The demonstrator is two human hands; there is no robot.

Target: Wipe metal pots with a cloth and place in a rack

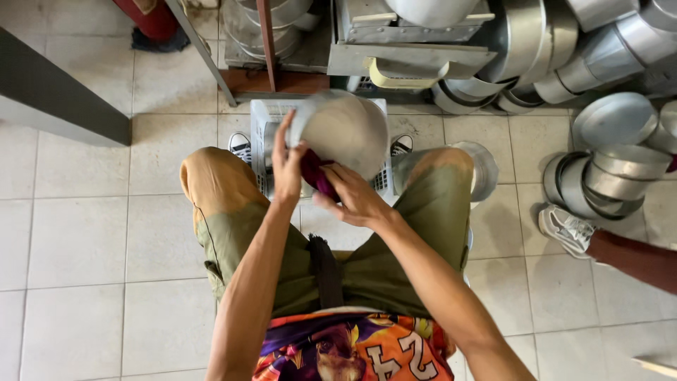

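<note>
We grip the round silver metal pan [345, 134] with our left hand [288, 166], while our right hand [352, 197] presses the dark purple cloth [315, 173] against it.

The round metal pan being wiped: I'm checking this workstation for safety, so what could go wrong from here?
The round grey metal pan is held only at its rim by the left hand above the knees; it might slip while the right hand rubs it with the dark red cloth. Stacked metal pans beside another person's shoe could get knocked.

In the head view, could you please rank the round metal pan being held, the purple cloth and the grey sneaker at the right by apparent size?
1. round metal pan
2. grey sneaker
3. purple cloth, partly hidden by hands, so unsure
</note>
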